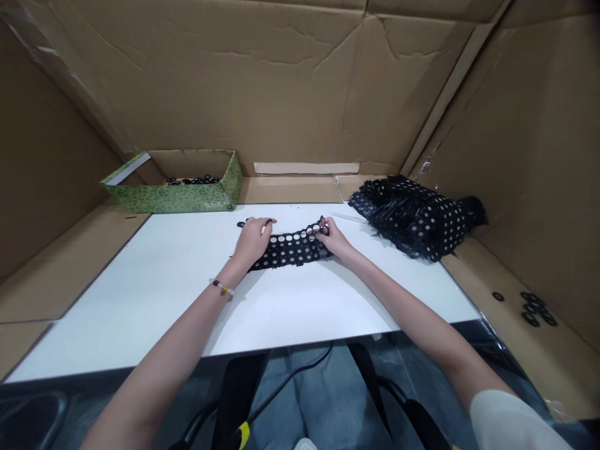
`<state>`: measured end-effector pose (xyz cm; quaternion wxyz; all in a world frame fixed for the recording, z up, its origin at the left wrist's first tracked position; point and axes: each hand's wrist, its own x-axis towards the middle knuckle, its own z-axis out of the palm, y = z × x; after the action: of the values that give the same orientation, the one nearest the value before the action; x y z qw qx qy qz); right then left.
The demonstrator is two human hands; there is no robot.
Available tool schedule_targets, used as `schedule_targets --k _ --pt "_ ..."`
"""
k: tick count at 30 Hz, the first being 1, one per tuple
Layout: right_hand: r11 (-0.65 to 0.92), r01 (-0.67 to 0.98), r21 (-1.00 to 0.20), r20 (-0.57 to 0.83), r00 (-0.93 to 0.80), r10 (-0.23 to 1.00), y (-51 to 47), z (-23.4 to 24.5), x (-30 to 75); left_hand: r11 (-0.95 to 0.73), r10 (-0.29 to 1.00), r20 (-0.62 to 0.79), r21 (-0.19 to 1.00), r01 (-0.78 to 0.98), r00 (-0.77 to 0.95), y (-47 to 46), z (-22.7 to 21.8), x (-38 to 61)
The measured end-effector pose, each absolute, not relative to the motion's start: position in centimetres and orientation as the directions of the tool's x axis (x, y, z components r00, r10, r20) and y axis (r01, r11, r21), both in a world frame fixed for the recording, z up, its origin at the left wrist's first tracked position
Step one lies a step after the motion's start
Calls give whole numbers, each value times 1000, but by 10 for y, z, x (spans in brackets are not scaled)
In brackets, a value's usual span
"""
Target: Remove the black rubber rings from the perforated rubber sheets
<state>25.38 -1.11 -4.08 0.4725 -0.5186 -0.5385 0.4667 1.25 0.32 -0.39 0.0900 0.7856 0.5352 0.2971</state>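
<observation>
Black dotted mesh strip lying across the middle of a white surface, with both hands on it. Left grip sits over its left end with the fingers curled down, though I can't really tell if it's clenched or just pressing. Right grip is pinching the strip's right end, and that edge looks a bit bunched up. One small black ring sits just past the left fingers. Behind the surface, a green box holds a bunch of black rings. Over on the right, there's a big heap of feathery polka-dot fabric, and a few loose rings are lying on the cardboard.
</observation>
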Motion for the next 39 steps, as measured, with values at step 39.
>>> schedule_targets --k 39 --pt "97 252 -963 111 42 993 -21 -40 233 -522 853 213 377 765 477 -14 -4 39"
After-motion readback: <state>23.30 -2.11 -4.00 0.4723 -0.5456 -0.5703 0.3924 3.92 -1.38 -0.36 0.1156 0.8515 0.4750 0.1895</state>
